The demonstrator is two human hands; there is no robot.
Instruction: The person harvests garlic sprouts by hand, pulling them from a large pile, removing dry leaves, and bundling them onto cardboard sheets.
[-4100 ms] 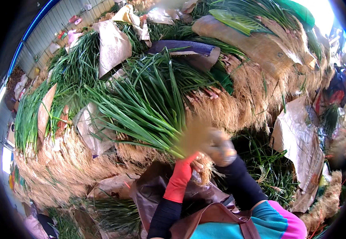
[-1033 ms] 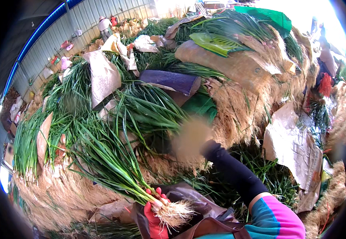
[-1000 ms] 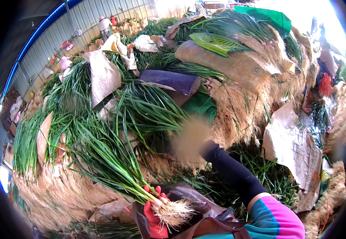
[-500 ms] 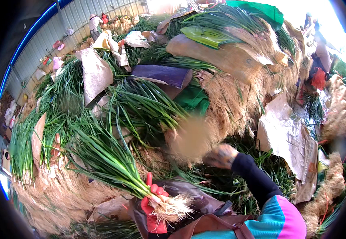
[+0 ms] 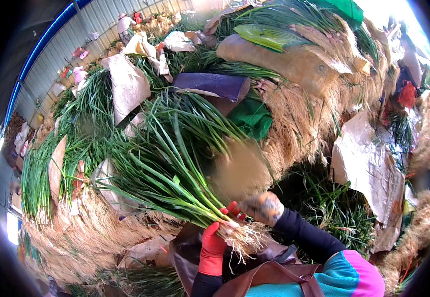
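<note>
My left hand (image 5: 214, 240), in a red glove, is closed round the lower stems of a bunch of green onions (image 5: 188, 200). Its long green leaves fan out to the upper left, and pale stringy roots (image 5: 247, 239) hang out to the right of the grip. My right hand (image 5: 263, 207), in a mottled, soiled glove, is just beside the stem bases, close to the red fingertips. A blurred tan smudge covers the area by its fingers, so whether they touch or grip the bunch is unclear. A brown apron (image 5: 259, 283) lies below both hands.
Heaped green onions (image 5: 86, 104) with matted roots (image 5: 93, 230) surround me. Loose leaves (image 5: 331, 208) lie to the right. Among the heaps are a purple wrap (image 5: 212, 86), green cloth (image 5: 252, 118) and pale sacking (image 5: 366, 166). People work at the far left and far right.
The bunch in my left hand has risen and moved right, nearer my right hand. My right hand has shifted slightly left and down toward the stem bases. The whole view has shifted a little.
</note>
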